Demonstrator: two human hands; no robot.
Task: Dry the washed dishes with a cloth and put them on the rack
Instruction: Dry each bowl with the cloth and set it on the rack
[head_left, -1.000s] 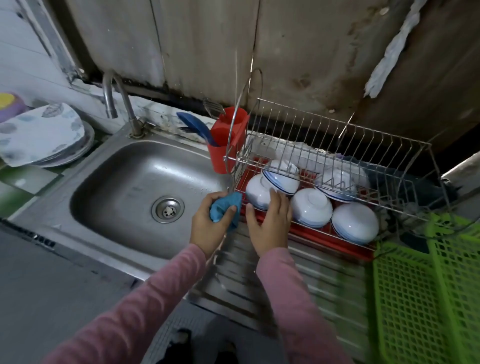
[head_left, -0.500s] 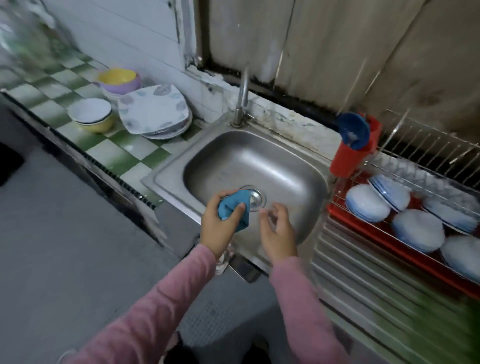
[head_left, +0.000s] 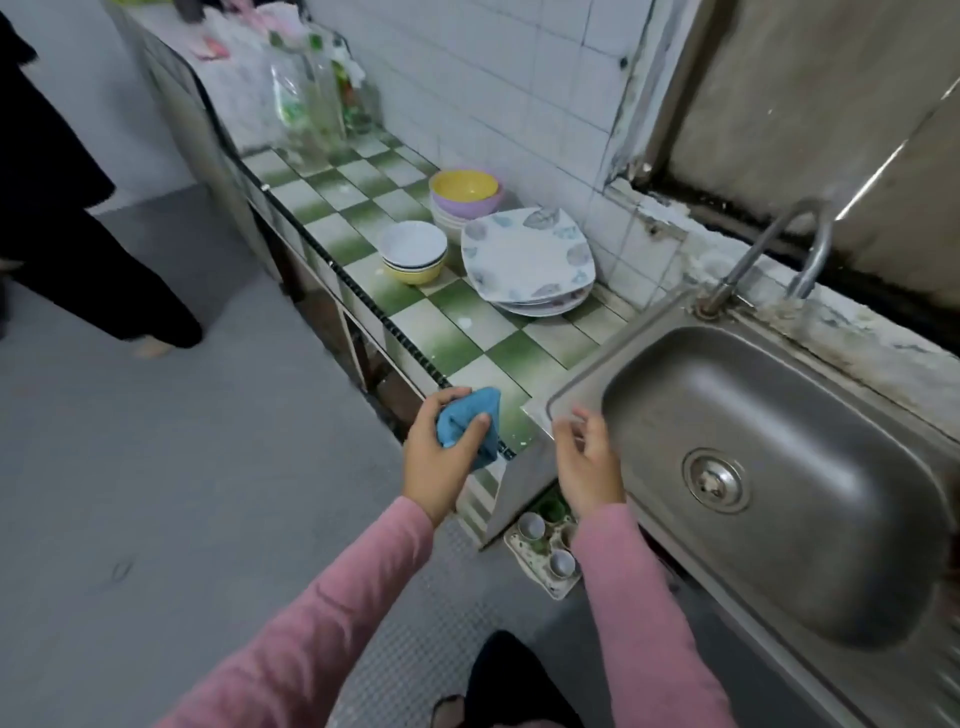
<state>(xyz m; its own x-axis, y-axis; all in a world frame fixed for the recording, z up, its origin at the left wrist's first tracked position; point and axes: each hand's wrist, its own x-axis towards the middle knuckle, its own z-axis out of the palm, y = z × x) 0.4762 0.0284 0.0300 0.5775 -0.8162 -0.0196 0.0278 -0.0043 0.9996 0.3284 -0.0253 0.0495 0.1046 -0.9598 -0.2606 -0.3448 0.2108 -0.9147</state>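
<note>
Standing at the long green-checked worktop (head_left: 431, 332), which runs off along the tiled wall, with the steel sink (head_left: 675, 395) set into its right end. Can't see anything in the sink, so my guess is the washing is done and the wet stuff got parked on the tiles to drain. No rack in shot, so can't say what's on it.

The washed things sit by the back edge of the worktop, just left of the sink. Biggest is a stack of square leaf-pattern plates (head_left: 527, 257); the top one looks a bit tilted, maybe so water runs off. Further along the back edge is a yellow bowl (head_left: 465, 192) nested on purple ones, and toward the front edge from those, a small stack of white bowls (head_left: 413, 249). All mouth-up and nested, which saves room but probably leaves the insides damp.

Over the front edge of the worktop, near the corner by the sink, the left hand (head_left: 441, 462) has fingers and thumb wrapped round the bunched-up blue cloth (head_left: 467, 423). Balled like that it's ready to wipe. The right hand (head_left: 589, 462) holds nothing, fingers loose and slightly bent, hovering at the sink's near left corner, apart from the cloth. I reckon it's free to grab the next dish, likely the plates since they're closest.
</note>
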